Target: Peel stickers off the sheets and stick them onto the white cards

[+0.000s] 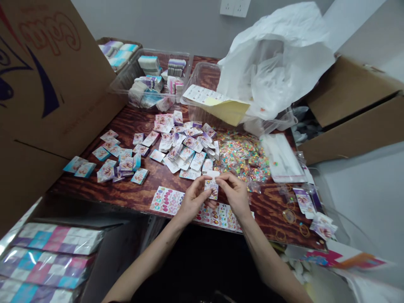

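Observation:
My left hand (193,200) and my right hand (234,194) meet over the near edge of a dark wooden table (132,193). Both pinch one small printed card (212,187) between thumbs and fingertips, holding it upright above a sticker sheet (167,200) with coloured ovals. Behind the hands lies a spread of many similar small cards (176,143), pink, purple and blue. A heap of tiny multicoloured bits in clear bags (241,155) sits just right of the hands.
Clear plastic trays (151,78) with stacked card packs stand at the back. A large white plastic bag (277,63) fills a clear bin. Cardboard boxes stand left (47,80) and right (350,105). Wrapped packs (47,261) lie lower left. Rubber bands (288,216) lie right.

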A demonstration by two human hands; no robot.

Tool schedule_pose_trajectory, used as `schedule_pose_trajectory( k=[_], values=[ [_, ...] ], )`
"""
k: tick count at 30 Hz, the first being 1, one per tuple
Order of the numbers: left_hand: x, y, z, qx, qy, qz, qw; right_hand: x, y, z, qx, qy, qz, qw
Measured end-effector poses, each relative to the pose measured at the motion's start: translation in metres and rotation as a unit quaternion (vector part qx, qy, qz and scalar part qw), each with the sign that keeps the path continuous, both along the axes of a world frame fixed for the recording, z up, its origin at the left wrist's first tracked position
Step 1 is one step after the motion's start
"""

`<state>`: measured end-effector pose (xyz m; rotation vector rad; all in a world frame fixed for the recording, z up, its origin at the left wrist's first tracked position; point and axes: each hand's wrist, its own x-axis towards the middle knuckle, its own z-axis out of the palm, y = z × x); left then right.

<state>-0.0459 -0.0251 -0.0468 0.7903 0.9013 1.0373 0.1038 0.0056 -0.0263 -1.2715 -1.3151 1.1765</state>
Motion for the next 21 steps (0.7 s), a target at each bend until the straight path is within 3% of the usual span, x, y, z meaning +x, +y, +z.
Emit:
schedule_pose_trajectory(
  k=[4,9,13,17,21],
  values=[
    [-0.0016,-0.0043,-0.0022,-0.015,0.007,-0.03,0.999,0.0085,0.0035,0.0005,-0.006,-0.027,0.082,0.996],
    [0.0012,-0.0057,-0.0021,0.013,0.05,0.013,0.999,0.0084,0.0078,-0.0007,-0.092,0.075,0.067,0.991],
    [0.0019,-0.0058,-0.0022,0.016,0.075,0.034,0.996,0.0092,0.0037,0.0004,-0.101,0.055,0.109,0.987],
    [0.001,-0.0073,-0.0042,0.016,0.092,0.007,0.996,0.0104,-0.0007,-0.0008,-0.072,0.03,0.088,0.993],
    [-0.0008,-0.0086,-0.0046,0.027,0.108,-0.032,0.993,0.0103,-0.0003,-0.0065,-0.137,0.084,0.048,0.986]
  ],
)
